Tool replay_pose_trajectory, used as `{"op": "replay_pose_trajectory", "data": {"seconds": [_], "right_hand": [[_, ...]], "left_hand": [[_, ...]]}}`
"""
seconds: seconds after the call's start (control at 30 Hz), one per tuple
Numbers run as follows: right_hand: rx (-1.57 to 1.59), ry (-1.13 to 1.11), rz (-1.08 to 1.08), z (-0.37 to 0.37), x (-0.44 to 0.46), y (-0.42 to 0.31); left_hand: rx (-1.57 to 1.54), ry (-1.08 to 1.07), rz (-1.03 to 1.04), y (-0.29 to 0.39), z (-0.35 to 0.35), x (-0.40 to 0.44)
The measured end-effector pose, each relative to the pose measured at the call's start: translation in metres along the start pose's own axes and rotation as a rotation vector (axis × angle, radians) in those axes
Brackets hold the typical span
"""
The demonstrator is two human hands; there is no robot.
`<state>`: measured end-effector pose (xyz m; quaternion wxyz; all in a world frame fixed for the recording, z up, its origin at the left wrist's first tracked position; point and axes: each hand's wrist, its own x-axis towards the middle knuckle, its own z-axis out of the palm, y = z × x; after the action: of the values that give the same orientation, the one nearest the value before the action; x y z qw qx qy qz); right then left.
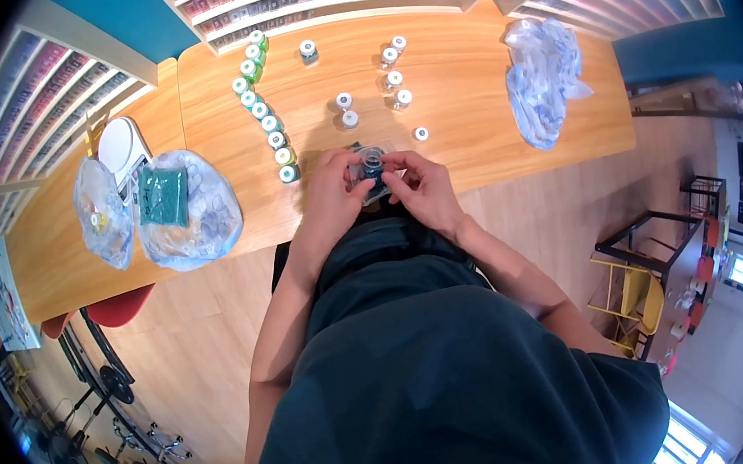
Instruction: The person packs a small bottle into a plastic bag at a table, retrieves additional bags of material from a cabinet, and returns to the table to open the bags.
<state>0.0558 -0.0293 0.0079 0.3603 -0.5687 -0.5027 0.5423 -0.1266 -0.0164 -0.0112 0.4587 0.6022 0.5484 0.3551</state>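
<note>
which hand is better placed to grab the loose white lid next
Probably the right hand: the white lid lies just beyond it on the table, while the left hand is farther off, across the held jar.

Both forearms angle inward, left hand (423, 192) and right hand (333, 193) nearly meeting, fingers curled.

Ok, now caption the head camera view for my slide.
Left hand and right hand hold a small clear jar at a wooden table, white-capped jars lined up to the left.
</note>
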Motion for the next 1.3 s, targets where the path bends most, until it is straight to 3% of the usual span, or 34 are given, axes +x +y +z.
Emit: {"op": "replay_pose_trajectory", "data": {"seconds": [0.13,0.33,0.43,0.73,0.8,0.9,1.0,1.1,1.2,1.3], "right_hand": [[-0.095,0.081,-0.071,0.007,0.001,0.01],[-0.063,0.112,0.028,0.005,0.004,0.013],[-0.119,0.183,-0.152,0.008,0.002,0.016],[-0.188,0.187,-0.164,-0.027,0.004,0.022],[-0.407,0.266,-0.113,-0.057,0.033,0.062],[-0.764,0.231,-0.003,-0.072,0.055,0.057],[-0.967,0.156,-0.175,-0.07,0.072,0.073],[-1.08,0.021,-0.161,-0.071,0.087,0.093],[-0.69,0.038,-0.108,-0.08,0.092,0.092],[-0.128,-0.067,-0.003,-0.077,0.077,0.029]], "left_hand": [[0.086,0.033,0.041,0.011,0.006,-0.002],[0.125,0.021,0.046,0.015,0.009,-0.004],[0.159,0.029,0.081,0.014,0.011,-0.003],[0.084,0.034,0.041,0.011,0.014,-0.002],[0.059,0.038,0.018,0.009,0.014,-0.002],[0.048,0.049,0.048,0.005,0.015,-0.002],[0.042,0.063,0.083,-0.005,0.018,-0.003],[-0.023,0.042,0.03,-0.012,0.018,0.0],[-0.113,0.008,-0.028,-0.02,0.015,0.001],[-0.159,-0.065,-0.067,-0.014,0.004,0.002]]}}
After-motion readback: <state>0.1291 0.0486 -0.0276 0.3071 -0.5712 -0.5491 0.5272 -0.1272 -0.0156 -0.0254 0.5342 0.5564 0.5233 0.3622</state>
